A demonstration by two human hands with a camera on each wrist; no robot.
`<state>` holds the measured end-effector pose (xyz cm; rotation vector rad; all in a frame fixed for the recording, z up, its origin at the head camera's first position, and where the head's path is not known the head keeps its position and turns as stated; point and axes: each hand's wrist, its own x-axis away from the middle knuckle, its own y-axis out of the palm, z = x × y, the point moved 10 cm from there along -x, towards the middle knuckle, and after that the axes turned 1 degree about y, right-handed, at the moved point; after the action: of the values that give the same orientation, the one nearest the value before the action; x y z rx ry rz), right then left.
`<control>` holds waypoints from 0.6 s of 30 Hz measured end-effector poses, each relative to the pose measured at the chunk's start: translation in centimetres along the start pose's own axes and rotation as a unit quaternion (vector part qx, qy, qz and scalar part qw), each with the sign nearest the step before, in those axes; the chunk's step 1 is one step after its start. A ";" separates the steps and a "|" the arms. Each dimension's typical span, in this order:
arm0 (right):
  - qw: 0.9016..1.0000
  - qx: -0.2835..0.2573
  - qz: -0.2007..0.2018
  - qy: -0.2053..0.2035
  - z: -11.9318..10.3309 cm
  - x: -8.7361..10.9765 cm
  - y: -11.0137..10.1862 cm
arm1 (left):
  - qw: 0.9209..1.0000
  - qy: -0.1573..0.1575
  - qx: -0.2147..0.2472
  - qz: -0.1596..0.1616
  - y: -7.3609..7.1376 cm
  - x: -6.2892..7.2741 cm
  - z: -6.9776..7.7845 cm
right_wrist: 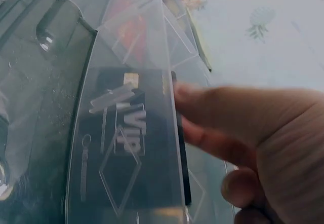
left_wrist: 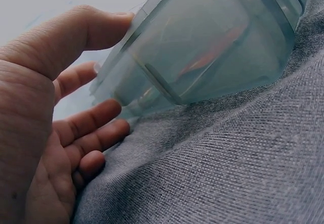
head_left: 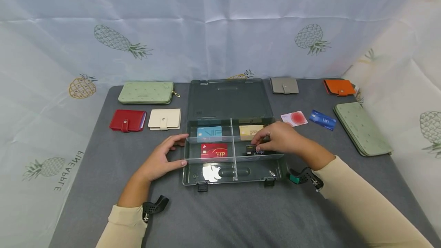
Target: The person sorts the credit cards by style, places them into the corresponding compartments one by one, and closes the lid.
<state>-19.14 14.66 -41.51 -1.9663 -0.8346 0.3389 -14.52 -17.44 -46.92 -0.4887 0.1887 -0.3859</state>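
Note:
A dark see-through plastic case [head_left: 220, 182] lies open with clear dividers. My right hand [head_left: 282, 137] pinches the top edge of a black VIP card [right_wrist: 109, 168] between thumb and fingers. This card stands in the middle right compartment, behind a clear divider [right_wrist: 162, 46] in the right wrist view. In the middle left compartment is a red VIP card [head_left: 214, 150]. A light blue card [head_left: 209, 132] and a gold card [head_left: 249, 131] stand in the back row. My left hand [head_left: 159, 159] touches the case's left side with thumb and fingers extended.
To the left lie a green wallet [head_left: 146, 93], a red wallet [head_left: 127, 120] and a cream wallet [head_left: 164, 119]. On the right are a pink-white card [head_left: 294, 118], a blue card [head_left: 322, 119], a grey wallet [head_left: 284, 85], an orange wallet [head_left: 339, 87] and another green wallet [head_left: 363, 128].

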 end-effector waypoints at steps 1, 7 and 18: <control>1.000 -0.002 -0.002 -0.002 0.0 0.1 0.0 | 1.000 0.000 0.000 0.000 0.0 0.0 0.1; 0.999 -0.052 -0.010 -0.010 0.3 0.7 -0.1 | 1.000 -0.005 0.004 0.001 0.0 0.0 0.1; 0.978 -0.197 0.063 -0.018 3.8 2.9 -3.1 | 1.000 0.002 -0.001 0.005 0.0 0.1 0.0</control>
<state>-20.41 20.17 -40.55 -2.3952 -0.8508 0.2993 -14.45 -17.47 -46.97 -0.4885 0.1957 -0.3774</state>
